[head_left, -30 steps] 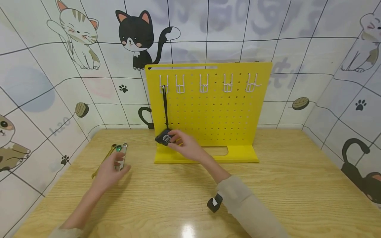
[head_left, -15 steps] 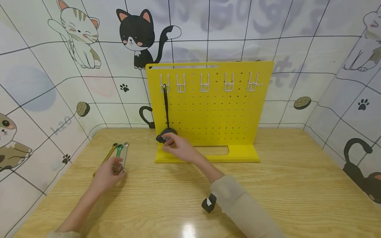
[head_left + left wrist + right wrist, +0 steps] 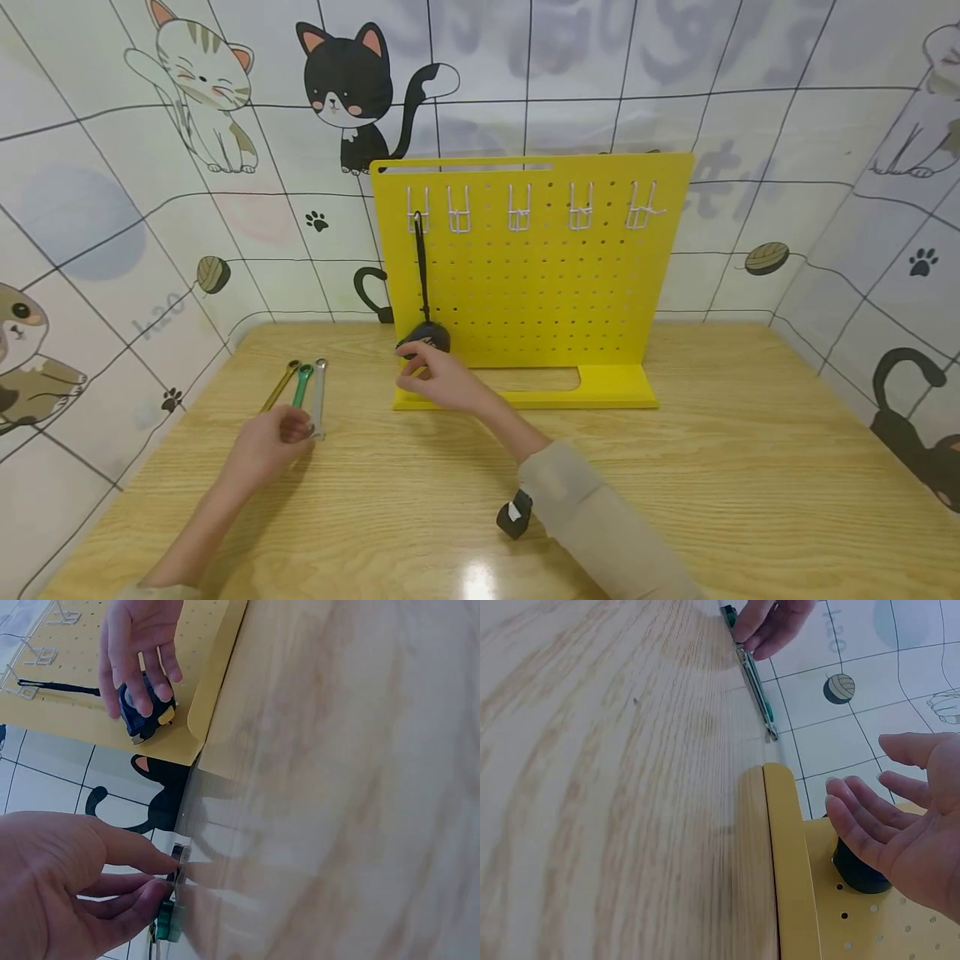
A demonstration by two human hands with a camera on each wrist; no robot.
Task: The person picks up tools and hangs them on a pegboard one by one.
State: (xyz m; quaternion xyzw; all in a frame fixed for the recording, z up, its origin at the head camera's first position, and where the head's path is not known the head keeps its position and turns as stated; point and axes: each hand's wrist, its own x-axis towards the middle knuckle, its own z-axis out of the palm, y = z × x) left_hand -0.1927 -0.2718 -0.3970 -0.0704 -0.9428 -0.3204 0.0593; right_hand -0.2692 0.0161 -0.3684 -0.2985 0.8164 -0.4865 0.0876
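Note:
A black tape measure hangs by its black strap from the leftmost hook of the yellow pegboard. Just in front of it is my right hand; its fingers are spread and hold nothing in the right wrist view. Three wrenches lie on the table at left: one gold, one green, one silver. My left hand is over their lower ends, fingers loosely bent, fingertips beside the silver wrench's near end. Whether they touch it cannot be made out. The hand hides the lower gold and green wrenches.
Several white wire hooks line the pegboard's upper part. Its yellow base stands on the wooden table, near the cat-patterned wall. A small black device is at my right cuff.
My right hand has drawn away from the tape measure, which hangs against the board. My left hand has moved slightly down and left, uncovering more of the silver wrench.

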